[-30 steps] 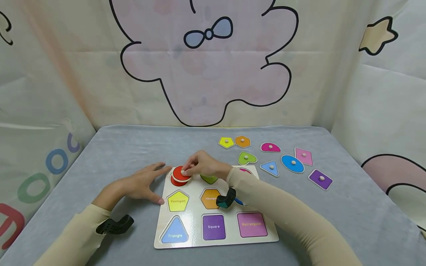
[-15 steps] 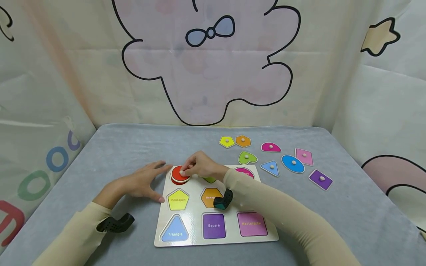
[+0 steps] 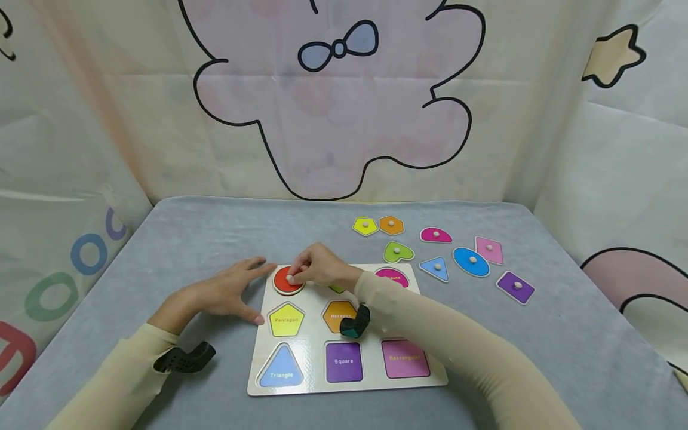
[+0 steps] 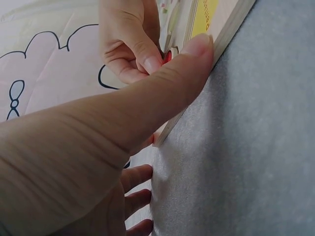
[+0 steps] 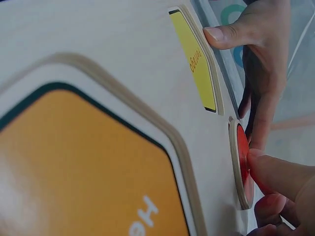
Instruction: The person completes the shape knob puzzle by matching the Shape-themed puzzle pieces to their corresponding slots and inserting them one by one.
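Note:
My right hand pinches the small knob of a red round puzzle piece at the board's far left corner. In the right wrist view the red piece lies over its recess, its pale wooden edge showing. My left hand rests beside the puzzle board, fingers spread, with the thumb against the left edge near the yellow Pentagon recess. The left wrist view shows that thumb pressed on the board's wooden side. The right hand and forearm partly cover the green and orange recesses.
Right of and behind the board lie several knobbed pieces, among them a yellow pentagon, green heart, blue triangle, blue oval and purple piece. Grey cloth covers the table; printed curtains hang around it.
The red piece has shifted slightly left and down, from sitting offset over its round recess to covering it. The right hand moved with it; the left hand stays at the board's edge.

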Action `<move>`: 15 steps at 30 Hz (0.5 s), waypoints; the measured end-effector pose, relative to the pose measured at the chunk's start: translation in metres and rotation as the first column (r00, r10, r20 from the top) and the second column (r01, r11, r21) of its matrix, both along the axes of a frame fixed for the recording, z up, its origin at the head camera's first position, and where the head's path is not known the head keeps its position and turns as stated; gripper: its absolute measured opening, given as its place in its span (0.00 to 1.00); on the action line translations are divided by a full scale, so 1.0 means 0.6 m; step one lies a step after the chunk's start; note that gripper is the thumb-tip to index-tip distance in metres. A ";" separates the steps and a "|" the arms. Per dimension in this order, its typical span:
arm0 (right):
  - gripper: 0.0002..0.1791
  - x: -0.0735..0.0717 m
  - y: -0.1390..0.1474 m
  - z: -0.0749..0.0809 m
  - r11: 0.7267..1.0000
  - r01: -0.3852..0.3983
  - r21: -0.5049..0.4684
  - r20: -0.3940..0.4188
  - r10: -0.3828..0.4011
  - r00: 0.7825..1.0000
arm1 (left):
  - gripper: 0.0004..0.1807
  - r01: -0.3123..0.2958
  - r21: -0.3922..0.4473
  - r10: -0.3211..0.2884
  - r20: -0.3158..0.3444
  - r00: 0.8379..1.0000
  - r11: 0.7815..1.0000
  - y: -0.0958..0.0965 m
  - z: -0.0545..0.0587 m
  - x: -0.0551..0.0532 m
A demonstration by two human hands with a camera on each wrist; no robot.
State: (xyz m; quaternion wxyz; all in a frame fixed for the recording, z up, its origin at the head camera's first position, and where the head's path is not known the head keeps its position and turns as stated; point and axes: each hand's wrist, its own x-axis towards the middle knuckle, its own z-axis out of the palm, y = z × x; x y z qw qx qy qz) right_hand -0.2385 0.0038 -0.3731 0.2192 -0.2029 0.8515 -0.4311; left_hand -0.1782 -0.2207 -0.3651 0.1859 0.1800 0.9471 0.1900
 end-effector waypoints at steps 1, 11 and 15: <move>0.04 0.000 -0.001 0.001 1.000 -0.001 0.005 -0.003 0.001 1.000 | 0.62 -0.002 -0.002 0.002 0.001 1.000 1.000 0.000 0.001 0.001; 0.04 0.005 -0.004 0.003 1.000 -0.001 0.005 -0.003 0.001 1.000 | 0.63 -0.006 -0.007 0.006 -0.003 1.000 1.000 -0.001 0.002 0.003; 0.04 0.006 -0.003 0.004 1.000 -0.019 -0.008 -0.001 0.019 1.000 | 0.63 0.004 -0.003 -0.005 -0.011 1.000 1.000 -0.003 0.002 0.002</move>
